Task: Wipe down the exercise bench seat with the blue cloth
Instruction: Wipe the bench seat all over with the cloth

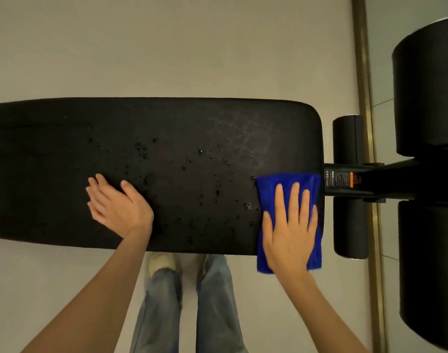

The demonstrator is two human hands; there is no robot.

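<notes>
The black padded bench seat (166, 123) runs across the view from the left edge to the right of centre. Water droplets (200, 150) are scattered over its middle, and a dull smeared patch (245, 131) shows near its far right corner. The blue cloth (268, 189) lies folded on the seat's near right corner and hangs a little over the front edge. My right hand (290, 225) presses flat on the cloth with fingers spread. My left hand (118, 205) rests flat on the bare seat to the left, fingers together, holding nothing.
Black foam rollers (348, 138) and larger black pads (426, 93) sit on the bench frame (345, 179) just right of the seat. My legs in jeans (215, 301) stand at the seat's front edge. A pale floor surrounds the bench, with a brass strip (362, 59) at right.
</notes>
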